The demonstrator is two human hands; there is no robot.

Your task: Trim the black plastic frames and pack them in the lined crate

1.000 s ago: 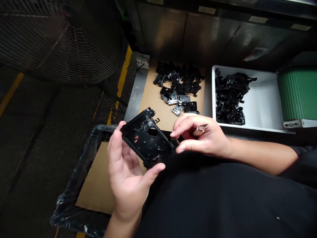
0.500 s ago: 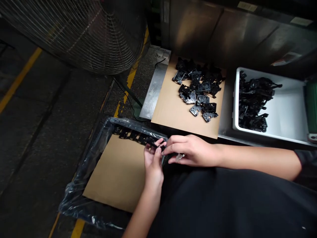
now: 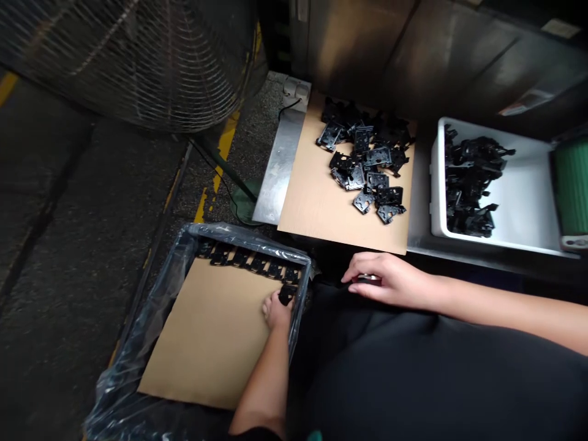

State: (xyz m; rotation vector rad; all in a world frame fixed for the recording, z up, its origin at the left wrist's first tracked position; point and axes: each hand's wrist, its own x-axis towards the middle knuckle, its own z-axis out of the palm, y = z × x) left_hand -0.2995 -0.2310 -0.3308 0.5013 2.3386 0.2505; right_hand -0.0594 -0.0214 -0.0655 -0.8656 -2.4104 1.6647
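Observation:
My left hand [image 3: 276, 311] is down in the plastic-lined box [image 3: 301, 324], fingers closed on a black moulded part [image 3: 287, 295]. This part sits at the right end of a row of similar black parts [image 3: 257, 263] along the box's far side, on a cardboard sheet [image 3: 215, 331]. Over my lap, in front of the bench edge, my right hand [image 3: 395, 280] is curled round a small tool with a shiny end [image 3: 369, 279]. Most of that tool is hidden by the fingers, and its kind does not show.
A heap of black parts [image 3: 362, 147] lies on a cardboard sheet [image 3: 303, 202] on the metal bench. Right of it stands a white tub [image 3: 528, 208] holding more parts. A large fan [image 3: 184, 73] stands at the upper left, with a cable [image 3: 225, 177] below it.
My left hand has moved down and away from my right hand, taking the black part into the box. My right hand has drawn back to the right with the tool.

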